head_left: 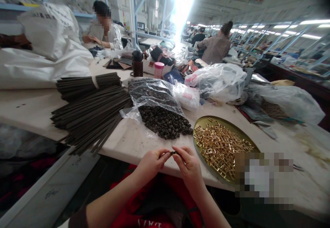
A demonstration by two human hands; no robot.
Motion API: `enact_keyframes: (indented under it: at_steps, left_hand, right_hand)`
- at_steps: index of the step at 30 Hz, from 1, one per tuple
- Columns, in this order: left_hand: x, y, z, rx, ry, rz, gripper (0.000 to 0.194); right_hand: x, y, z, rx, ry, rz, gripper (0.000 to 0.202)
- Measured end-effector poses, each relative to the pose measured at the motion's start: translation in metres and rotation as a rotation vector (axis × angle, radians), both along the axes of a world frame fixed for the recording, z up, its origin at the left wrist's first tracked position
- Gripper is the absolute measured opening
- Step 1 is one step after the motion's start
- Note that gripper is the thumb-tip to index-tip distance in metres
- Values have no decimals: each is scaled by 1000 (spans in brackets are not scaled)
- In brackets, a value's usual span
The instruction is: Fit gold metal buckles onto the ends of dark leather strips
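Note:
My left hand [152,162] and my right hand [187,161] meet at the front edge of the table. Between their fingertips they pinch a small dark piece [173,153], too small to make out in detail. Just beyond them, a pile of small black loops [166,122] spills from a clear plastic bag [154,92]. To the right, an oval tray [200,120] holds many small gold metal buckles [219,145]. Bundles of long dark strips [90,109] lie on the left, one bundle tied with a pale band.
White sacks [51,45] fill the back left. A dark bottle [137,64], a pink-lidded jar [158,69] and plastic bags [219,82] stand or lie behind the loops. Two people [103,26] [218,45] sit farther back. The table's edge [116,154] runs before me.

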State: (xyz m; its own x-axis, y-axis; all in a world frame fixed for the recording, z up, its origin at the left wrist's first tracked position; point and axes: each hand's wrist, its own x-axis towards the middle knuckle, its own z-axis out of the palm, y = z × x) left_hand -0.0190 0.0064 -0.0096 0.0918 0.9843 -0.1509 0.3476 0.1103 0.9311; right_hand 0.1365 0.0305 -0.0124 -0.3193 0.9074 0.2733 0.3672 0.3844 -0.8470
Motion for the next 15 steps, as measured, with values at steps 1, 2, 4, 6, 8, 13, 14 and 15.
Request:
enact_keyframes:
  at_steps: [1,2,4,6,8,13,14,15]
  left_hand:
    - [0,0,-1,4,33,2,39]
    - [0,1,-1,7,66,3,38]
    - [1,1,-2,16,124,5,36]
    - [1,1,-2,30,168,5,35]
    - [1,1,-1,30,208,-15,34]
    - [-1,-2,2,-12,325,-118,37]
    - [-2,-2,3,-15,327,-130,37]
    - [-2,-2,4,-15,319,-138,37]
  right_hand:
    - [0,0,-1,14,-7,1,25]
    - [-1,-1,-3,25,-9,-1,27]
    - [-3,-1,-7,45,-9,-21,27]
    - [-4,-2,-9,76,-13,-52,23]
    - [-5,-2,-11,107,-23,-57,18]
    - [-1,-3,-15,34,35,-8,16]
    - [0,-2,-16,-14,72,-3,15]
    - [1,-2,-16,-67,111,5,15]
